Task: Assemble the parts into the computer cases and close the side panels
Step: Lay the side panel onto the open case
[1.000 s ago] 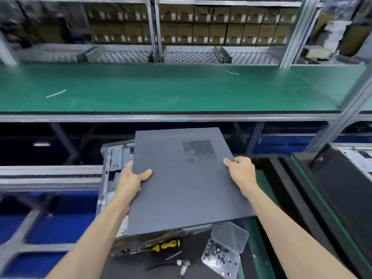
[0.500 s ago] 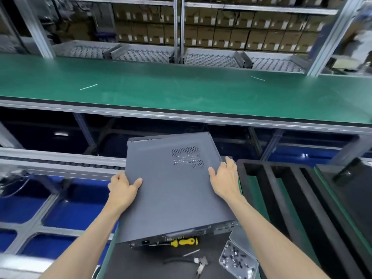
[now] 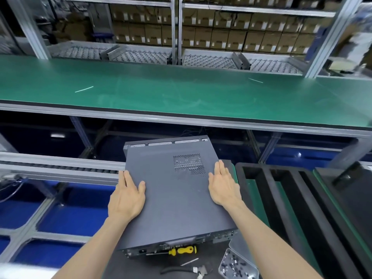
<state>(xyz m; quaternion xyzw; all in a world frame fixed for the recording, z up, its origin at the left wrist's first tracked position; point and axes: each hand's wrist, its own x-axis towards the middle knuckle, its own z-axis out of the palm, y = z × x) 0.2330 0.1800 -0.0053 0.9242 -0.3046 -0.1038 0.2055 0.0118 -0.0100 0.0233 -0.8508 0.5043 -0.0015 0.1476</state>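
Two hands flat on side panel [image 3: 173,190], left hand [image 3: 126,198] at its left edge, right hand [image 3: 223,188] at its right, fingers straight, gripping nothing; likely pressing it to seat on computer case [image 3: 181,243] beneath. Nearer than hands: yellow screwdriver [image 3: 182,250], then screw box [image 3: 236,265], probably for fastening.

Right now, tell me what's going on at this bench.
A person is closing a computer case. Both hands lie flat on the grey side panel: the left hand at its left edge, the right hand near its right edge, beside the vent holes. The panel lies on the case. A yellow-handled screwdriver and a clear box of screws sit in front, untouched.
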